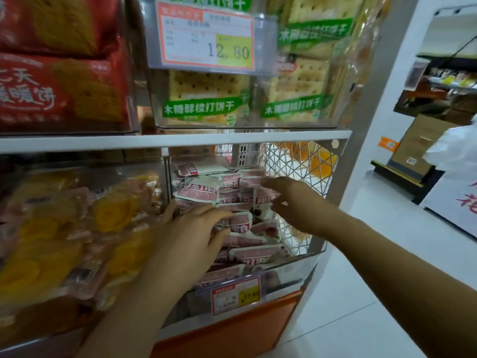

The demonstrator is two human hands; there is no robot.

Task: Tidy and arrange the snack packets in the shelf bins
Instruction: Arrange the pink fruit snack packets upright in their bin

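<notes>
The bin is a clear box at the right end of the lower shelf, open at the top under the white shelf edge. The gap there is just roomy enough for both forearms. A wire mesh closes its right side and a clear wall shuts it off from the yellow packs on the left. The pink-and-white packets lie heaped inside, tilted every way. The left hand rests on the near packets with fingers almost straight and released, gripping nothing. The right hand reaches into the far right of the heap, fingertips among the packets. Blur hides whether it grasps one. Right of the shelf is open white tiled floor, with a cardboard box far off. Below the bin runs an orange base. One packet reads "零食". The bin's own tag is too blurred to read. The upper tag shows 12.80. It hangs over cracker packs marked "木糖醇梳打饼干", with red packs to their left.
</notes>
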